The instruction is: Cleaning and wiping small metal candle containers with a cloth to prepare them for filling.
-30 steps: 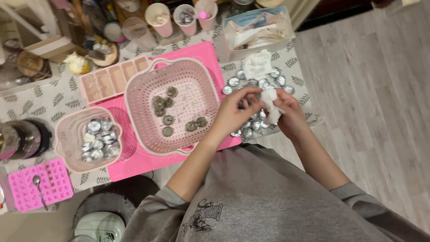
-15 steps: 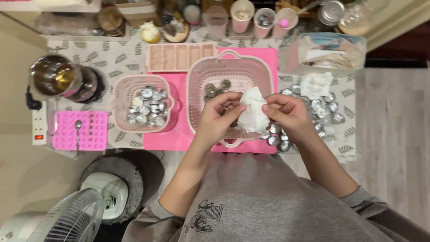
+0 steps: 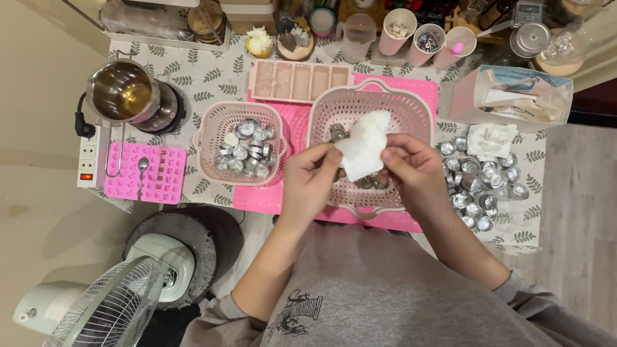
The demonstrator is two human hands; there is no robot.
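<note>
A table (image 3: 193, 67) under a leaf-print cloth carries a pink mat (image 3: 421, 90), and on the mat sits the large pink basket (image 3: 411, 112), directly beneath and behind the grip. Just left of the grip stands the smaller pink basket (image 3: 212, 125), heaped with silver tealight cups (image 3: 247, 151); to the right of it, loose silver cups (image 3: 479, 186) lie scattered on the cloth, with a white open box (image 3: 463, 99) beyond them. Well off to the left are a steel pot (image 3: 122, 93) and a pink mould (image 3: 164, 177) (a spoon rests across it). Over the big basket the left hand (image 3: 308, 180) and the right hand (image 3: 411, 170) meet on a crumpled white paper towel (image 3: 363, 144): both are closed in a pinch on its lower edges, thumbs and fingertips pressed to the paper, which stands up between them. Whether anything is wrapped inside the paper cannot be told. A few dark-filled cups (image 3: 337, 133) show in the basket, just behind the left fingers.
</note>
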